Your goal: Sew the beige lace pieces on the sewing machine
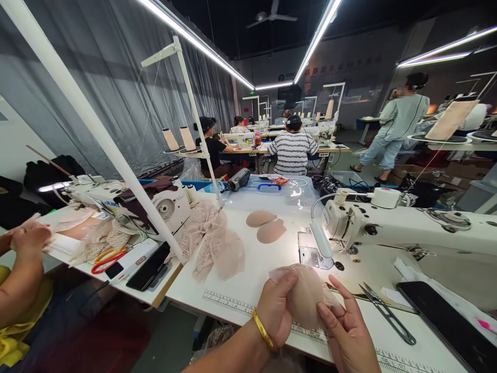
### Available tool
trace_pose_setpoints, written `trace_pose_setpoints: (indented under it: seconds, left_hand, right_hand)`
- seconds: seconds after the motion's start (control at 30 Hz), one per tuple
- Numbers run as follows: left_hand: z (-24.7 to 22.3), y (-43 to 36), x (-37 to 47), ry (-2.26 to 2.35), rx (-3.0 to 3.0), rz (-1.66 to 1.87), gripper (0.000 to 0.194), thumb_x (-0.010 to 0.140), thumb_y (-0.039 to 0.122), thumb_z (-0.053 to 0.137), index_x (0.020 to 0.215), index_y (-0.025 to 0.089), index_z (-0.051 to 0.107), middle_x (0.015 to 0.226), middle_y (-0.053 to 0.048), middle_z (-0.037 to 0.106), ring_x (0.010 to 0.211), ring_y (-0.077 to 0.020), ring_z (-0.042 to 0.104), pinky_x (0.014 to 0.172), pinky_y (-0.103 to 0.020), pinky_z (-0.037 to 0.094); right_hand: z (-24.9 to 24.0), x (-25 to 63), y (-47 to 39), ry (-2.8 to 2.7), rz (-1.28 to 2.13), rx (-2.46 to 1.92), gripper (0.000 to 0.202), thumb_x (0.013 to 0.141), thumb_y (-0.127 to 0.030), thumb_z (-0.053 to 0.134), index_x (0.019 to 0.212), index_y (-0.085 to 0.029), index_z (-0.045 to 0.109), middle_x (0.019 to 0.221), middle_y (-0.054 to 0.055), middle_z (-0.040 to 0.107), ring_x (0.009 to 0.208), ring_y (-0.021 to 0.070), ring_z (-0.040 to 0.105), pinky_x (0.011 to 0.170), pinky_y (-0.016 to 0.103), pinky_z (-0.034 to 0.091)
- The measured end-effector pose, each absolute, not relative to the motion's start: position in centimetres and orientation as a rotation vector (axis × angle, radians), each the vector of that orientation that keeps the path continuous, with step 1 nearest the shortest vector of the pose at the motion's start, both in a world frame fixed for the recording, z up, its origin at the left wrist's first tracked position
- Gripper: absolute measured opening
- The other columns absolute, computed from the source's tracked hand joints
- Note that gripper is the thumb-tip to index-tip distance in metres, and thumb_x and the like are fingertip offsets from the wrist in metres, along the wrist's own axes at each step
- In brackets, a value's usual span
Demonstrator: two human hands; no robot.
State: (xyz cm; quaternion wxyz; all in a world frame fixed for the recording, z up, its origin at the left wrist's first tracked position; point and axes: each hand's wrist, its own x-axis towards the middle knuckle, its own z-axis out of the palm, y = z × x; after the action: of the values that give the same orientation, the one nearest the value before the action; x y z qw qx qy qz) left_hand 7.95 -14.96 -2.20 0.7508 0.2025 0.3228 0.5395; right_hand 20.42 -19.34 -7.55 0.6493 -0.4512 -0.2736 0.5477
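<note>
A: Hands?
B: Left hand [276,310] and right hand [347,331] both pinch one beige pad [306,295] at the desk's [248,269] near edge, fingers [285,284] pressed on it, gold bangle [263,330] on left wrist.

A: Around it?
B: Snips [388,311] just right, black phone [446,324] near right corner.

A: Farther?
B: Sewing machine [388,223] right, two more pads [267,226] mid-desk, lace pile [212,243] along left edge. Co-worker's hand [29,239] far left.
</note>
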Motion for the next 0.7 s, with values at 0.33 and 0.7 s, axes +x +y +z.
trace_pose_setpoints:
  seconds: [0.33, 0.7]
  left_hand:
    - [-1.7, -14.6, 8.5, 0.73, 0.448, 1.15, 0.055, 0.056, 0.04, 0.1, 0.095, 0.01, 0.078, 0.096, -0.013, 0.076, 0.089, -0.026, 0.068, 0.084, -0.035, 0.052]
    - [2.5, -12.4, 5.0, 0.463, 1.358, 0.724, 0.032, 0.076, 0.048, 0.083, 0.096, 0.023, 0.077, 0.09, -0.007, 0.073, 0.084, -0.0259, 0.066, 0.08, -0.035, 0.049]
  right_hand:
    - [-7.3, 20.3, -19.3, -0.63, 1.234, -1.038, 0.094, 0.076, -0.054, 0.086, 0.155, -0.031, 0.04, 0.074, -0.004, 0.067, 0.079, 0.02, 0.066, 0.082, 0.033, 0.052]
    - [-8.5, 24.0, -17.1, -1.212, 0.894, -1.111, 0.066, 0.079, -0.055, 0.076, 0.14, -0.034, 0.061, 0.072, -0.001, 0.066, 0.065, 0.0215, 0.063, 0.068, 0.034, 0.049]
